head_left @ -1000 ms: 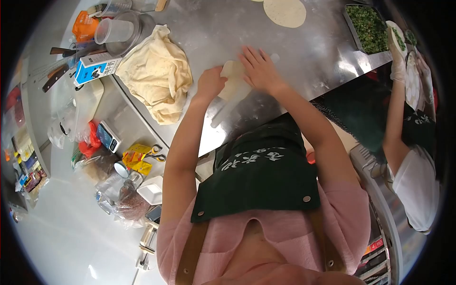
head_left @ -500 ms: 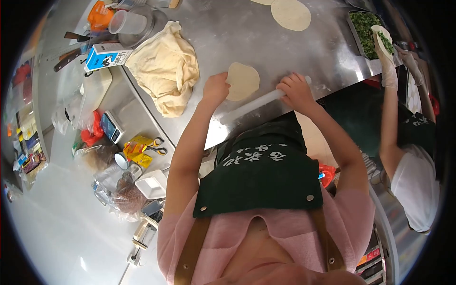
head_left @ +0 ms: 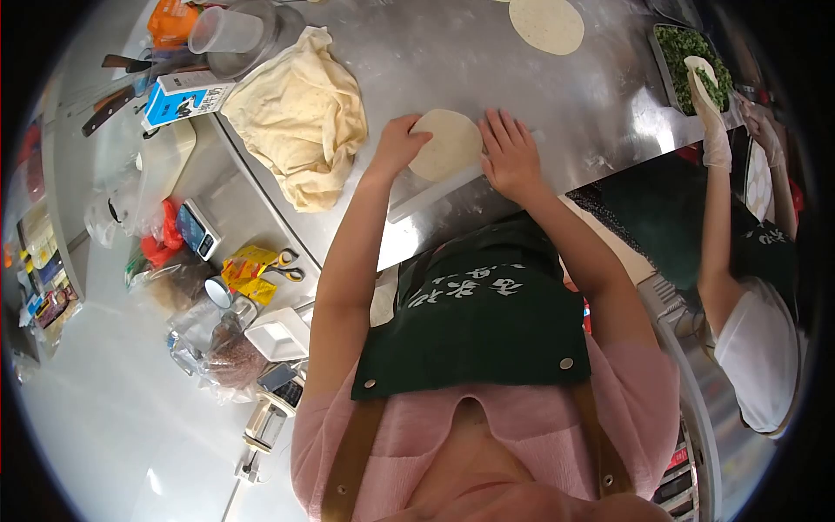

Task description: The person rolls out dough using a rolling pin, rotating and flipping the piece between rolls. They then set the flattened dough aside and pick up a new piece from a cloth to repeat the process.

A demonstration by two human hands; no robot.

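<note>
Both with the left hand (head_left: 403, 150) and with the right hand (head_left: 511, 158), working close around one flat round of dough (head_left: 445, 146) on the shiny metal table (head_left: 600, 96). Having the dough in the middle, between the two hands, out in front of the dark green apron (head_left: 474, 322). With the left hand, curling the fingers in and touching the dough's left edge, thumb on top; not being able to tell pinching from just touching. With the right hand, not gripping anything: laying it down flat, fingers spread, just at the dough's right edge, and covering part of the pale rolling pin (head_left: 430, 198). Having the pin on the near side of the dough, between dough and body, and pointing it on a slant: from near the left arm (head_left: 352, 270), out and away toward the right hand. Being nearer to the pin with the right hand, right over it, and not touching the bare left end with the left hand. Having a crumpled cream cloth (head_left: 300, 122) out past the left hand, and one more flat round (head_left: 546, 24) far ahead, well apart from both hands.
</note>
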